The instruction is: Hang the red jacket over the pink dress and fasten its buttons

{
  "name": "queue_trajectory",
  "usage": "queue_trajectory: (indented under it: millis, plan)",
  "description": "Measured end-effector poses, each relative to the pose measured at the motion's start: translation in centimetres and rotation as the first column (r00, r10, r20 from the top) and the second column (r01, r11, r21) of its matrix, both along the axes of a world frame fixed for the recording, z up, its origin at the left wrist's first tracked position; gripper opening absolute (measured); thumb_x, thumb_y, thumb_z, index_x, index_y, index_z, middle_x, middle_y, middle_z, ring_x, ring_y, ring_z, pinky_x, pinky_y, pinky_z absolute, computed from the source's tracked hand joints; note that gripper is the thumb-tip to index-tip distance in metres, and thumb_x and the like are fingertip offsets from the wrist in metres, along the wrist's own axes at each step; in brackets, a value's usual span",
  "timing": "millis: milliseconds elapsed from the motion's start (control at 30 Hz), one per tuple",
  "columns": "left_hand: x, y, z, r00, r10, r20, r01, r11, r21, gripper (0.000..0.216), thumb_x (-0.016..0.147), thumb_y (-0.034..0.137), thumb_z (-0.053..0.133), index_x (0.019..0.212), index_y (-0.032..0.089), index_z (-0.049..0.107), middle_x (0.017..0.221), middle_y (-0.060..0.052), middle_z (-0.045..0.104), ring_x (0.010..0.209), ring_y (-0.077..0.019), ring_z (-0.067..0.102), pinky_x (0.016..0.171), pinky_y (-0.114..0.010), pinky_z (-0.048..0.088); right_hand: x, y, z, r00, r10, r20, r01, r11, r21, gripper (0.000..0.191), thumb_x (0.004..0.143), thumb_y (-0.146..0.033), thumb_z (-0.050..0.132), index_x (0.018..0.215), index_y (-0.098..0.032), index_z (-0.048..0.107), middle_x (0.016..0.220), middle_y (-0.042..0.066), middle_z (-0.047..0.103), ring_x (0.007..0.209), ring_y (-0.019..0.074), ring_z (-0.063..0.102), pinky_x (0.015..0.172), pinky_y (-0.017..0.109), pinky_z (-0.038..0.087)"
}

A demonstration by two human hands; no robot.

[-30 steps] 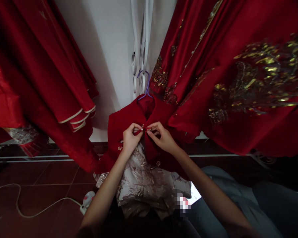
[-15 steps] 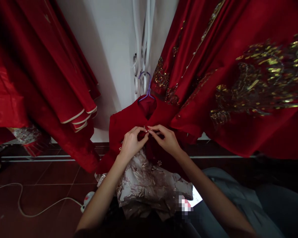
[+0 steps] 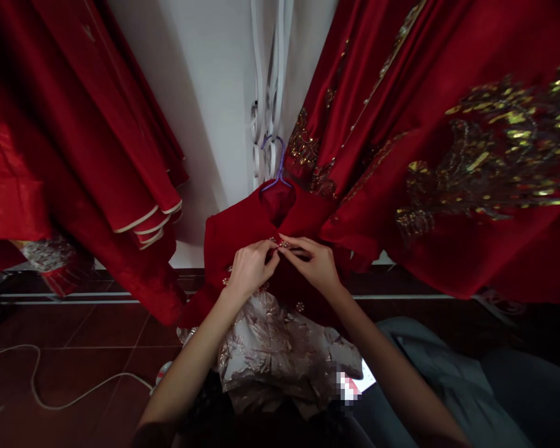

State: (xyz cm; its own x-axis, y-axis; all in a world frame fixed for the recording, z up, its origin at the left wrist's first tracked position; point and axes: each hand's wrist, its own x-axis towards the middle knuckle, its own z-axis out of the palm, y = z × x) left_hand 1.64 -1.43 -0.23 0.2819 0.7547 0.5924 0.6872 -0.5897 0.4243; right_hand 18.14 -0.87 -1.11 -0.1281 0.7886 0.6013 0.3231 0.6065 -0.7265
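A small red jacket (image 3: 231, 230) hangs on a purple hanger (image 3: 274, 163) from a white metal rack (image 3: 267, 93). My left hand (image 3: 249, 269) and my right hand (image 3: 312, 262) meet at the jacket's front opening, just below the collar. Both pinch the fabric edges around a small beaded button (image 3: 280, 244). Below the jacket lies a silvery embroidered skirt (image 3: 275, 351), partly hidden by my forearms.
Red gowns hang at the left (image 3: 74, 143), and a red gown with gold embroidery (image 3: 448, 143) hangs at the right. A white wall (image 3: 205, 93) is behind. A white cable (image 3: 51, 386) and plug lie on the dark red tiled floor. Grey cloth (image 3: 448, 379) is at lower right.
My fingertips have drawn closer together at the jacket front, and the hands have shifted slightly down and right. The garments have hardly moved.
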Motion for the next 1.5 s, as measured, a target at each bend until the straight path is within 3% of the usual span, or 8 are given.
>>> queue_trajectory:
  millis: [367, 567, 733, 833, 967, 1067, 1267, 1500]
  plan:
    - [-0.6, 1.0, 0.4, 0.991, -0.08, -0.103, 0.082, 0.996, 0.021, 0.014, 0.084, 0.023, 0.049, 0.085, 0.021, 0.063, 0.081, -0.004, 0.068, 0.07, -0.0169, 0.063, 0.064, -0.026, 0.046, 0.1, 0.4, 0.0, 0.999, 0.048, 0.016, -0.048, 0.999, -0.011, 0.035, 0.08, -0.029, 0.06, 0.114, -0.026, 0.064, 0.1, 0.003, 0.064, 0.084, 0.0161, 0.065, 0.082, 0.036, 0.059]
    - [-0.4, 0.4, -0.1, 0.981, -0.177, 0.083, 0.18, 0.983, -0.025, 0.023, 0.086, 0.023, 0.049, 0.106, 0.024, 0.06, 0.102, -0.004, 0.063, 0.096, -0.0164, 0.06, 0.083, -0.028, 0.047, -0.8, 0.3, -0.3, 1.0, -0.014, -0.009, 0.014, 1.0, -0.019, 0.042, 0.085, -0.029, 0.051, 0.127, -0.027, 0.051, 0.106, 0.007, 0.057, 0.093, 0.0167, 0.059, 0.078, 0.032, 0.057]
    - [-4.0, -0.6, -1.9, 0.974, -0.209, 0.087, 0.222, 0.956, -0.194, 0.056, 0.078, 0.028, 0.061, 0.131, 0.031, 0.043, 0.123, -0.005, 0.051, 0.11, -0.0186, 0.054, 0.092, -0.032, 0.044, -1.8, -1.8, -3.3, 0.995, -0.062, -0.077, 0.053, 0.992, -0.114, 0.074, 0.085, -0.033, 0.052, 0.146, -0.028, 0.009, 0.122, 0.012, 0.045, 0.093, 0.0171, 0.057, 0.073, 0.031, 0.056]
    - [-7.0, -1.6, -4.0, 0.989, -0.124, 0.081, 0.143, 0.945, -0.295, 0.052, 0.077, 0.032, 0.062, 0.125, 0.026, 0.045, 0.115, -0.007, 0.057, 0.106, -0.0212, 0.056, 0.09, -0.035, 0.044, -2.2, -3.7, -6.0, 0.993, -0.086, 0.076, 0.098, 0.981, -0.165, 0.086, 0.076, -0.038, 0.062, 0.145, -0.026, 0.011, 0.126, 0.014, 0.041, 0.088, 0.0194, 0.057, 0.065, 0.032, 0.055]
    - [-9.6, -3.5, -5.2, 0.998, -0.009, -0.061, -0.019, 0.899, -0.437, 0.02, 0.082, 0.035, 0.053, 0.098, 0.023, 0.054, 0.084, -0.001, 0.062, 0.077, -0.017, 0.06, 0.069, -0.027, 0.044, -3.0, -4.9, -9.2, 0.942, -0.211, 0.261, 0.244, 0.964, -0.101, 0.075, 0.073, -0.036, 0.064, 0.137, -0.02, 0.028, 0.119, 0.014, 0.045, 0.093, 0.0229, 0.054, 0.081, 0.042, 0.05]
    - [-9.7, -5.1, -3.6, 0.999, 0.034, -0.005, -0.033, 0.883, -0.469, 0.018, 0.088, 0.034, 0.043, 0.097, 0.021, 0.051, 0.068, 0.002, 0.055, 0.062, -0.0128, 0.054, 0.061, -0.023, 0.04, -3.5, -4.4, -10.3, 0.915, -0.3, 0.268, 0.334, 0.938, -0.089, 0.064, 0.076, -0.035, 0.058, 0.133, -0.017, 0.033, 0.108, 0.013, 0.05, 0.091, 0.0232, 0.054, 0.076, 0.039, 0.051]
    - [-6.3, -7.4, 0.9, 0.947, -0.12, 0.298, 0.262, 0.827, -0.498, 0.018, 0.09, 0.034, 0.041, 0.101, 0.021, 0.045, 0.072, 0.003, 0.052, 0.063, -0.0089, 0.048, 0.062, -0.019, 0.039, -3.4, -2.5, -9.9, 0.967, -0.25, 0.036, 0.253, 0.948, -0.192, 0.039, 0.082, -0.031, 0.048, 0.118, -0.018, 0.043, 0.096, 0.009, 0.058, 0.082, 0.0193, 0.059, 0.074, 0.034, 0.049]
    - [-0.6, -6.3, -7.1, 0.962, -0.226, 0.155, 0.271, 0.711, -0.649, 0.049, 0.08, 0.022, 0.05, 0.125, 0.016, 0.034, 0.086, -0.004, 0.06, 0.08, -0.0167, 0.059, 0.077, -0.028, 0.045, 0.4, -2.6, -5.8, 0.927, -0.271, -0.257, 0.142, 0.892, -0.429, 0.032, 0.075, -0.04, 0.06, 0.097, -0.019, 0.049, 0.086, 0.003, 0.059, 0.076, 0.0168, 0.057, 0.069, 0.028, 0.046]
